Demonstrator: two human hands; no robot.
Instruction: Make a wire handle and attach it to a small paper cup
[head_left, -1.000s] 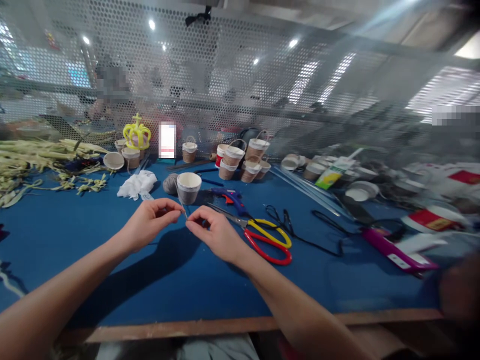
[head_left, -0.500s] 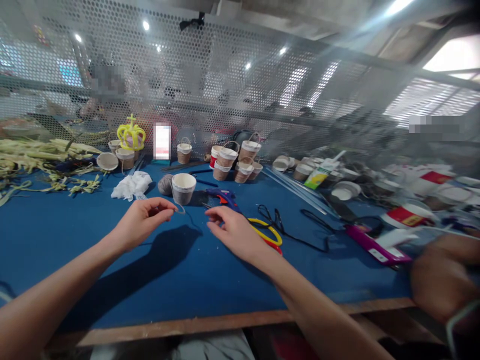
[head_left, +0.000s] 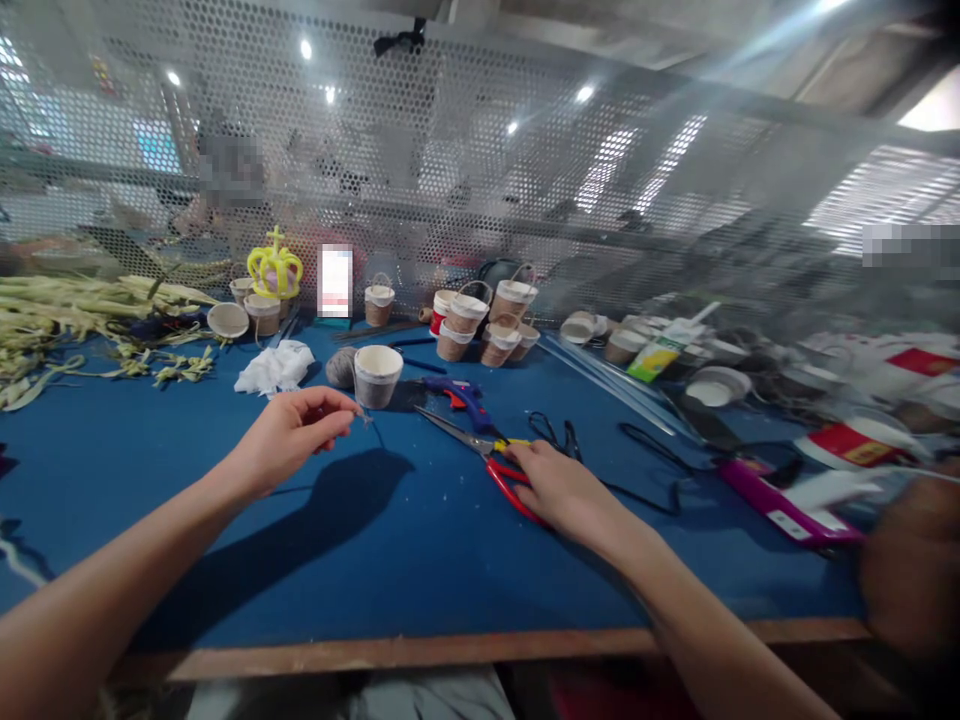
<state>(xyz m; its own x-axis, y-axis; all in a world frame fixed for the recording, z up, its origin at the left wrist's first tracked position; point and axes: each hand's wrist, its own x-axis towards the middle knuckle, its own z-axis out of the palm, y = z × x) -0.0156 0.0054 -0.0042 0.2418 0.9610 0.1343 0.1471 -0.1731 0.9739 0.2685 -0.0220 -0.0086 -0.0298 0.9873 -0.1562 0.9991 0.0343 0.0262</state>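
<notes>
Between the thumb and fingertips of my left hand (head_left: 296,438) is a thin strand of grey yarn (head_left: 366,416). Just beyond those fingertips stands a small whitish cup (head_left: 376,380), with a ball of grey yarn (head_left: 342,368) at its left. My right hand (head_left: 562,485) is closed on the handles of a pair of scissors (head_left: 461,433), one red and one yellow. The blades lie low over the table and point left toward the cup; the fingers partly cover the handles. A blue glue gun (head_left: 465,397) lies behind the scissors.
Crumpled white cloth (head_left: 276,368) and pale dried husks (head_left: 82,310) lie left. Small baskets (head_left: 465,312) stand along the perforated screen (head_left: 450,160). A purple tool (head_left: 784,505) with a black cord and a co-worker's arm (head_left: 911,560) are at the right.
My right hand has moved right and closed on the scissors' handles. The scissors' blades now show in front of the glue gun. My left hand still pinches the yarn near the cup.
</notes>
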